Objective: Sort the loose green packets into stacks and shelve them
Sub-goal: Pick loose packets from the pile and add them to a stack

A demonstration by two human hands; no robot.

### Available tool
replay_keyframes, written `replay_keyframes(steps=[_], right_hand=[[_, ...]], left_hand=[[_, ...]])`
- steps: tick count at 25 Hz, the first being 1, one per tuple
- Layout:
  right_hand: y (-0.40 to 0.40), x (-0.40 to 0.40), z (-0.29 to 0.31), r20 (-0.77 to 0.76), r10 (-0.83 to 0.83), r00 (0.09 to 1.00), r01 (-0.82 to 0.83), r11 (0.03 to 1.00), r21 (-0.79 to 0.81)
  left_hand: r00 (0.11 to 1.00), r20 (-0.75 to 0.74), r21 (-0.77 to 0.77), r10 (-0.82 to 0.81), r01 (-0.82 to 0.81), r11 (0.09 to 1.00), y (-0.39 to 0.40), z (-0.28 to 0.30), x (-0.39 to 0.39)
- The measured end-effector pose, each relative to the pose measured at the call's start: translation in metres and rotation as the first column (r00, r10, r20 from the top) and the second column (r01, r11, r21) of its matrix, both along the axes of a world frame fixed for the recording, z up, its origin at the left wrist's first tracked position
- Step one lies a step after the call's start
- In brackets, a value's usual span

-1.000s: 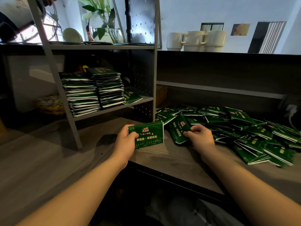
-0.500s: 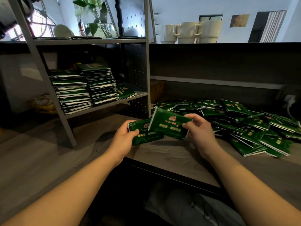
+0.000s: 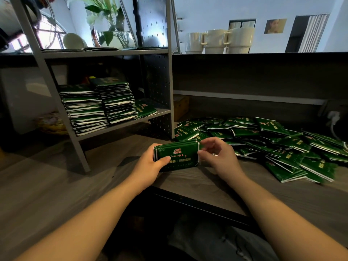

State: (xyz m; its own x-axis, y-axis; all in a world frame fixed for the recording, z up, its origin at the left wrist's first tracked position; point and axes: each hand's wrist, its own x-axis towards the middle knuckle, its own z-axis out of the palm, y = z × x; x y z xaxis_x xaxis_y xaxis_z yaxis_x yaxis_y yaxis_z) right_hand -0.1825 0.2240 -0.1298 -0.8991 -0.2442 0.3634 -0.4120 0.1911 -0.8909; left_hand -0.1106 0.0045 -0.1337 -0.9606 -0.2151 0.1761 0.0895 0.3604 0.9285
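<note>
While it sits just above the near edge of the wooden counter (image 3: 188, 183), the small bundle of packets (image 3: 177, 155) shows a dark green face with a red emblem and pale lettering, and white edges along its left end where several packets lie pressed together. The left hand (image 3: 148, 162) grips that left end, thumb laid across the front face and fingers curled behind. The right hand (image 3: 216, 155) meets the right end, its thumb and curled fingertips touching the short edge; whether they pinch it or only press against it cannot be told. Both forearms reach in from the bottom corners, bare.

Just right of the hands, the loose pile of packets (image 3: 282, 142) spreads over the counter, overlapping at all angles. To the left stands a grey metal shelf (image 3: 122, 125) bearing two tall stacks (image 3: 98, 108) side by side, with a few more packets (image 3: 146, 109) lying flat beside them. Three pale mugs (image 3: 218, 41) line the dark ledge above.
</note>
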Motion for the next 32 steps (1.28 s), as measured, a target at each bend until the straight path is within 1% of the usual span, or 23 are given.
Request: replay_keyframes(steps=[2,3,5,7,9,10,11,13,15,19,21,23,25,27,28,29,30,32], right_hand=[[0.003,-0.006,-0.003,-0.031,-0.120,0.992,0.120,0.993,-0.009],[0.004,-0.008,-0.005,-0.066,-0.176,0.982,0.177,0.984,0.014],[0.005,-0.009,-0.009,-0.136,-0.221,0.966,0.238,0.963,0.126],[0.005,-0.009,-0.013,-0.203,-0.182,0.962,0.241,0.917,0.318],[0.002,-0.013,-0.014,-0.258,-0.100,0.961,0.232,0.799,0.554],[0.000,-0.015,-0.014,-0.261,-0.063,0.963,0.221,0.739,0.636],[-0.002,-0.016,-0.013,-0.245,-0.041,0.969,0.202,0.703,0.681],[-0.006,-0.018,-0.014,-0.190,-0.044,0.981,0.167,0.692,0.703],[-0.007,-0.022,-0.014,-0.184,-0.070,0.980,0.183,0.664,0.725],[-0.011,-0.030,-0.009,-0.229,-0.173,0.958,0.287,0.608,0.740],[-0.016,-0.029,-0.009,-0.306,-0.191,0.933,0.360,0.538,0.762],[-0.020,-0.024,-0.007,-0.378,-0.156,0.912,0.406,0.453,0.794],[-0.021,-0.018,-0.003,-0.431,-0.071,0.900,0.426,0.356,0.832],[-0.018,-0.011,0.003,-0.463,0.025,0.886,0.433,0.310,0.846],[-0.015,-0.009,0.006,-0.475,0.049,0.879,0.435,0.325,0.840],[-0.010,-0.008,0.007,-0.486,0.043,0.873,0.437,0.374,0.818],[-0.005,-0.008,0.007,-0.488,-0.002,0.873,0.436,0.452,0.778],[0.006,-0.008,0.004,-0.432,-0.141,0.891,0.416,0.636,0.650]], left_hand=[[0.998,0.020,0.078,0.054,-0.055,0.995,-0.002,0.000,-0.001],[0.996,0.025,0.123,0.085,-0.087,0.989,-0.002,0.000,-0.002],[0.988,0.035,0.186,0.149,-0.153,0.971,-0.003,0.000,-0.002],[0.977,0.029,0.212,0.210,-0.212,0.954,-0.003,0.000,-0.001],[0.969,0.015,0.214,0.247,-0.245,0.946,-0.003,0.001,-0.001],[0.967,0.017,0.213,0.255,-0.253,0.944,-0.004,0.001,-0.001],[0.966,0.024,0.214,0.256,-0.255,0.943,-0.005,0.001,-0.002],[0.970,0.045,0.221,0.240,-0.244,0.944,-0.006,0.000,-0.003],[0.972,0.057,0.226,0.227,-0.234,0.946,-0.007,-0.001,-0.004],[0.973,0.063,0.239,0.224,-0.233,0.943,-0.008,-0.002,-0.006],[0.972,0.067,0.245,0.227,-0.236,0.940,-0.009,-0.003,-0.007],[0.971,0.071,0.251,0.229,-0.239,0.938,-0.009,-0.003,-0.007],[0.971,0.074,0.250,0.228,-0.239,0.938,-0.008,-0.003,-0.007],[0.971,0.074,0.246,0.227,-0.238,0.939,-0.008,-0.002,-0.007],[0.971,0.073,0.246,0.226,-0.237,0.940,-0.008,-0.002,-0.007],[0.971,0.073,0.248,0.226,-0.237,0.939,-0.008,-0.002,-0.007],[0.971,0.071,0.250,0.226,-0.237,0.939,-0.008,-0.001,-0.007],[0.972,0.064,0.251,0.225,-0.234,0.939,-0.008,-0.001,-0.007]])
